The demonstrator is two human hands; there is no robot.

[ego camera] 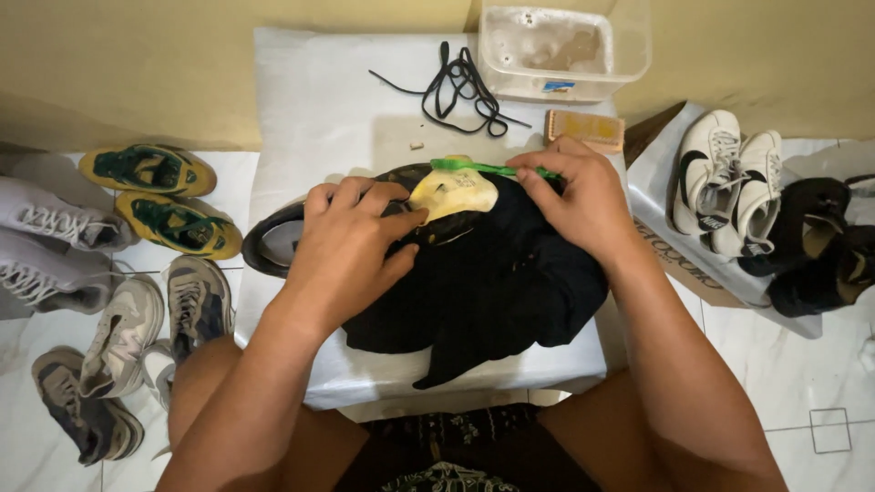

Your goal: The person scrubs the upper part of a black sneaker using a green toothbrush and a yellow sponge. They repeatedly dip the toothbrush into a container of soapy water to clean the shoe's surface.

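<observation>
A dark shoe (273,244) lies on its side on a black cloth (492,292) spread over a white covered stand (319,100). My left hand (351,241) presses down on the shoe and pins its yellowish tongue (453,191). My right hand (579,196) grips a green toothbrush (460,166), whose head rests at the top edge of the tongue. Part of the shoe is hidden under both hands.
Black laces (460,87), a wooden brush (585,128) and a clear plastic tub (561,46) of cloudy water sit at the stand's far end. Yellow-green, white and grey shoes (155,196) line the floor left. White and black shoes (729,178) lie right on a bag.
</observation>
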